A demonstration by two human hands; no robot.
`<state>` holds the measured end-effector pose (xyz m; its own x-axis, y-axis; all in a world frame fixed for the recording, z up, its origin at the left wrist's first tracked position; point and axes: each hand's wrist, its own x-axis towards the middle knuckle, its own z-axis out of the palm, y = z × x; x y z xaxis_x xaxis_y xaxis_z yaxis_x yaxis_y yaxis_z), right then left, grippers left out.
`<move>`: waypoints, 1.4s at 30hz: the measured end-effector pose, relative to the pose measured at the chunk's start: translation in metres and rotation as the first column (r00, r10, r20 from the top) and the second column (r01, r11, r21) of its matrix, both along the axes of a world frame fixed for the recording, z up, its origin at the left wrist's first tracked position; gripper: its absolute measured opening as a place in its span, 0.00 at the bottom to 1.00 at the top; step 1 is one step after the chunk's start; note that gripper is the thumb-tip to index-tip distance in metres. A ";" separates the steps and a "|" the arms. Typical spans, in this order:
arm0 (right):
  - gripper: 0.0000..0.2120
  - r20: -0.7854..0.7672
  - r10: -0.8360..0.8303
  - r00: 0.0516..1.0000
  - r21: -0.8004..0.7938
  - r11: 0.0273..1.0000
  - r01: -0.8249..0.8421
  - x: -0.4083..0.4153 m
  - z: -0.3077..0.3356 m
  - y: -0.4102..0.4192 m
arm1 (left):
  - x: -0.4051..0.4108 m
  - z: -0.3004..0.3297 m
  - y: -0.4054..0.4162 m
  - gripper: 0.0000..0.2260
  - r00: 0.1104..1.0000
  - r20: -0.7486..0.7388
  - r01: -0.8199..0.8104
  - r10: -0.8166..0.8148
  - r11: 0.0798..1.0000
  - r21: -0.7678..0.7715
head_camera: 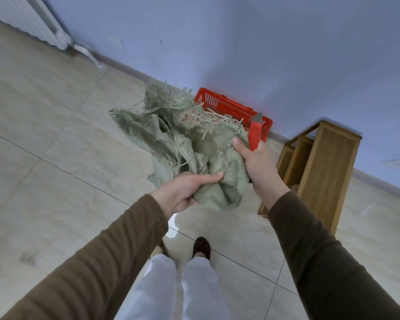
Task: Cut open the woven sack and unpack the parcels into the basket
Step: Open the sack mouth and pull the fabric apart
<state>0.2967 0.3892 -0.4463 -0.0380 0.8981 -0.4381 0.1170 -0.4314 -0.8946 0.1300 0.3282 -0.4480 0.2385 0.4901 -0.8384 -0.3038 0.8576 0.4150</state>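
The person stood on the tiled floor [56,135] with both arms out, holding a crumpled green sack [185,144] up in front of them. The left hand [185,190] gripped the bunched lower part of the sack, fingers curled around the cloth. The right hand [254,162] pinched the sack's right edge with the thumb and at the same time held a red knife [255,132], its short blade pointing up and away. The sack's cut edges were frayed into loose strands. Beyond it, against the far wall [263,42], sat a red basket [219,105], partly hidden by the sack. A wooden shelf [323,165] stood to the right.
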 end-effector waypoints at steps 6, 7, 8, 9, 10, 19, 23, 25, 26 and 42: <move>0.05 0.250 0.037 0.968 0.109 0.992 -0.066 0.006 0.007 0.011 | -0.009 -0.005 -0.003 0.09 0.977 -0.211 -0.003 0.033 0.990 0.144; 0.06 0.272 0.015 0.962 0.122 0.991 -0.050 0.006 0.007 0.012 | -0.009 -0.004 -0.003 0.11 0.972 -0.233 0.008 0.031 0.986 0.166; 0.05 0.285 -0.001 0.959 0.127 0.991 -0.037 0.007 0.008 0.013 | -0.009 -0.003 -0.002 0.10 0.964 -0.264 0.026 0.022 0.984 0.177; 0.05 0.286 -0.009 0.958 0.115 0.993 -0.025 0.008 0.010 0.013 | -0.009 -0.002 0.000 0.08 0.953 -0.301 0.040 0.017 0.982 0.184; 0.04 0.287 -0.004 0.958 0.089 0.996 -0.022 0.009 0.012 0.013 | -0.009 -0.001 0.000 0.07 0.946 -0.325 0.045 0.021 0.980 0.194; 0.11 0.509 0.309 0.804 0.180 0.875 -0.450 -0.017 0.121 0.002 | -0.002 -0.004 -0.002 0.04 0.937 -0.345 0.047 0.048 0.964 0.262; 0.06 0.528 0.769 0.360 -0.291 0.562 -0.774 -0.038 0.119 -0.018 | 0.003 -0.004 -0.009 0.09 0.935 -0.349 0.045 0.059 0.958 0.282; 0.06 0.531 0.808 0.256 -0.411 0.510 -0.756 -0.027 0.106 -0.025 | 0.002 -0.005 -0.011 0.12 0.934 -0.352 0.040 0.057 0.964 0.264; 0.05 0.553 0.805 0.217 -0.439 0.502 -0.745 -0.019 0.100 -0.027 | 0.001 -0.006 -0.012 0.10 0.930 -0.364 0.048 0.052 0.964 0.261; 0.14 0.852 0.487 -0.195 -0.462 0.521 -0.718 -0.006 0.069 -0.021 | 0.015 -0.012 -0.009 0.05 0.910 -0.334 -0.142 0.247 0.940 0.309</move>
<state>0.2903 0.3685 -0.3777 -0.3449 0.7563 -0.5559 0.8846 0.4599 0.0769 0.1454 0.3196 -0.4599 -0.1801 0.7159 -0.6746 -0.2359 0.6344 0.7362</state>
